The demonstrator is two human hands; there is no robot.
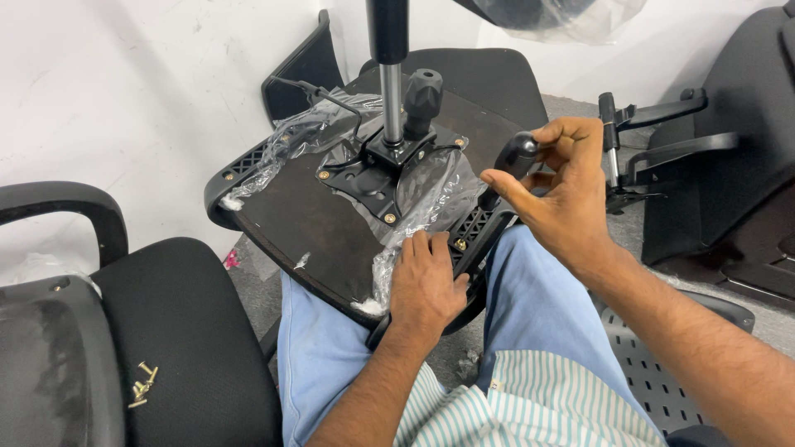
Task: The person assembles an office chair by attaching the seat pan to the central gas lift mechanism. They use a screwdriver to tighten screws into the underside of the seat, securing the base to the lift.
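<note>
Nearest, at 6 o'clock, striped shirt (530, 406) and light blue trousers (530, 306) of the person, with an upturned office chair seat (306, 223) lying across the lap. Left hand (424, 281) lies flat, fingers loose, palm down on seat's near edge at centre, touching torn clear plastic wrap (414, 207), gripping nothing. At 8 o'clock a black chair (174, 331) with a few brass screws (142, 385) lying on its cushion. Right hand (563, 190), at 2 o'clock from the left hand, is pinched around a black knob handle (517, 155) at seat's right edge, thumb and fingers closed on it. Beyond, at 12 o'clock, tilt mechanism plate (373, 170) bolted on seat underside, gas lift cylinder (389, 66) standing up from it, black tension knob (423, 95) just beside. At 2–3 o'clock far, black armrests (662, 124) on the floor.
</note>
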